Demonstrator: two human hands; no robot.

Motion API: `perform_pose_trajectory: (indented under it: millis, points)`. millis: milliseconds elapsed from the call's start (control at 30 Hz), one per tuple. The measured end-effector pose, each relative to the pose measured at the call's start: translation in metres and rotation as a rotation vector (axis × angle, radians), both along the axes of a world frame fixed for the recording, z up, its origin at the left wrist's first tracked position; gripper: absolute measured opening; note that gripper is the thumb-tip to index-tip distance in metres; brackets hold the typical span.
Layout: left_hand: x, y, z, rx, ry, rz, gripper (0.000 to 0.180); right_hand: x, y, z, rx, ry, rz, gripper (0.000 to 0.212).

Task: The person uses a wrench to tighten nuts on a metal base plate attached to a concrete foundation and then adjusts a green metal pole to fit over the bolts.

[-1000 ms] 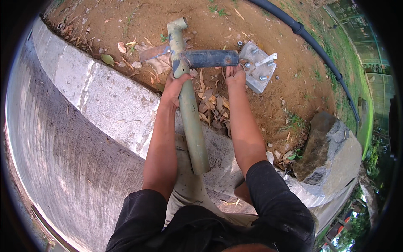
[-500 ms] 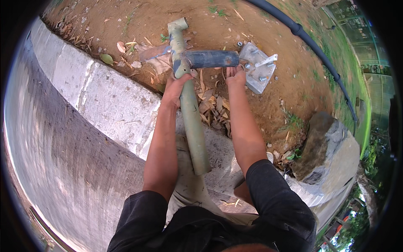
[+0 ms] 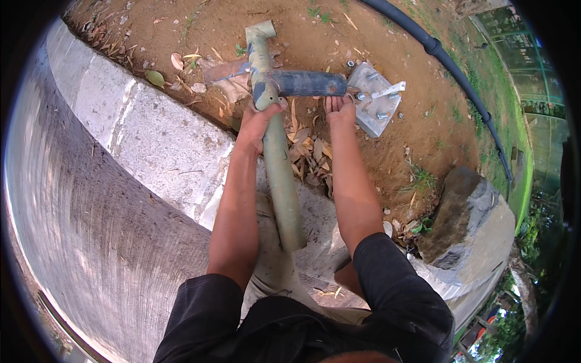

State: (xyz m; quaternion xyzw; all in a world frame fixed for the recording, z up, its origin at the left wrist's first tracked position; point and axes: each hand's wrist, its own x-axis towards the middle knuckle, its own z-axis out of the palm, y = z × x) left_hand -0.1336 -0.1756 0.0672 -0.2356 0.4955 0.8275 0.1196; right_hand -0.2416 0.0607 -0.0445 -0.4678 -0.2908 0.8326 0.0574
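Head view, nearest first: the worn olive-green tubular pipe (image 3: pixel 283 181) has its near end over the beige trousers (image 3: pixel 269 275), perhaps leaning there for support. Farther off, the left hand (image 3: pixel 257 125) wraps the pipe just below its junction, seemingly to steady it. The right hand (image 3: pixel 341 110) curls beneath the right end of the black cylindrical side tube (image 3: pixel 308 83); whether it grips, I cannot tell. Just right, a grey metal plate with bolts (image 3: pixel 369 110) lies on brown soil (image 3: pixel 378 160).

Blotchy olive-green pipe (image 3: pixel 281 181), black side tube (image 3: pixel 308 84), grey plate (image 3: pixel 376 104), brown soil (image 3: pixel 430 145), black sleeves (image 3: pixel 393 272)
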Motion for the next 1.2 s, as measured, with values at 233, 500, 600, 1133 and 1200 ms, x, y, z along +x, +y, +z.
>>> perform_pose_trajectory:
  millis: [233,500,600,1133,1200]
  points:
    - [-0.001,0.001,0.0,-0.014,-0.023,-0.004,0.063,-0.004,0.003,-0.001,0.006,-0.017,-0.032,0.02]
    - [-0.001,0.0,-0.002,-0.028,-0.072,0.015,0.063,0.001,-0.001,0.004,-0.002,-0.016,-0.011,0.028]
    - [-0.001,0.001,0.0,-0.03,-0.087,0.032,0.064,-0.002,-0.001,0.004,-0.012,-0.012,-0.025,0.028]
    - [0.019,0.029,0.002,0.0,-0.049,0.109,0.047,0.265,-0.037,0.154,0.478,0.175,1.276,0.093]
    - [0.019,0.029,0.008,-0.043,-0.06,0.159,0.046,0.286,-0.05,0.164,0.833,0.278,1.325,0.098]
